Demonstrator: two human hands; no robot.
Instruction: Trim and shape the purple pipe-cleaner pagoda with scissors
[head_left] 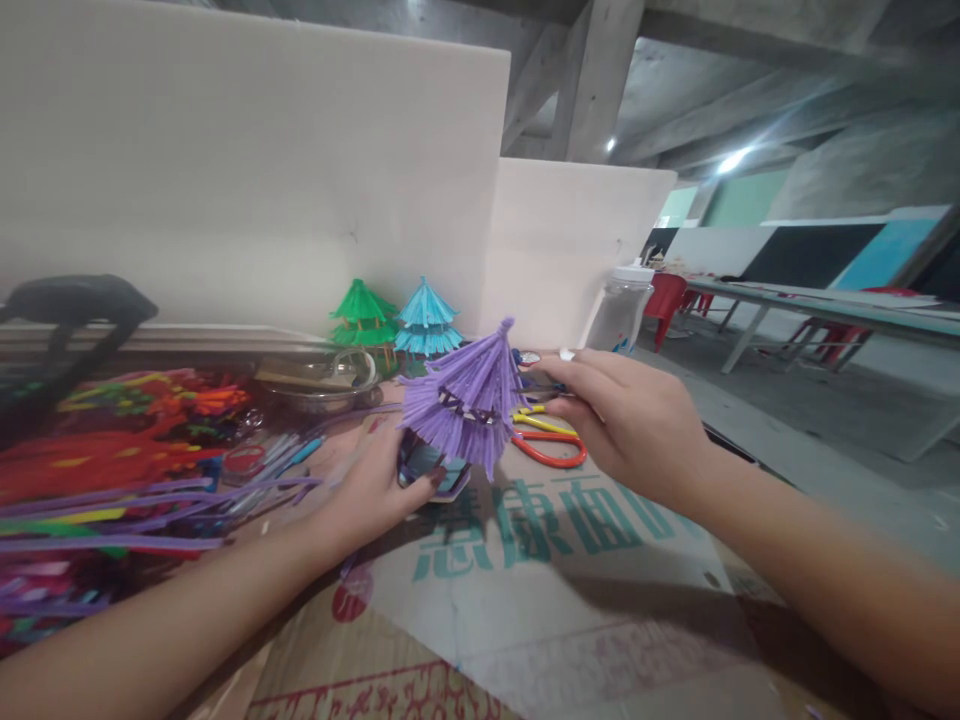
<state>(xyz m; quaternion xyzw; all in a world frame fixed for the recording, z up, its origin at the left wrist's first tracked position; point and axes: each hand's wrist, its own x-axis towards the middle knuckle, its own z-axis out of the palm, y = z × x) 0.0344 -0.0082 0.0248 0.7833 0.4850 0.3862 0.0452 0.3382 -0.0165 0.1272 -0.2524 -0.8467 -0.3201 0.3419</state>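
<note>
A purple two-tiered pagoda-like piece (472, 395) made of fuzzy strips stands tilted in front of me. My left hand (386, 475) is closed around its octagonal base (436, 470), thumb over the near edge. At the piece's right side, my right hand (619, 410) pinches a small dark tool or part whose form is too blurred to make out. Just below that hand lie scissors with orange handles (555, 458) and a yellow-handled pair (531, 418).
Green (361, 315) and blue (426, 318) pagodas stand behind. A clear bowl (315, 385), colourful strips (112, 430) and a dark stand (75, 310) are left. A clear bottle (619, 308) stands back right. Printed cardboard (570, 620) covers the table.
</note>
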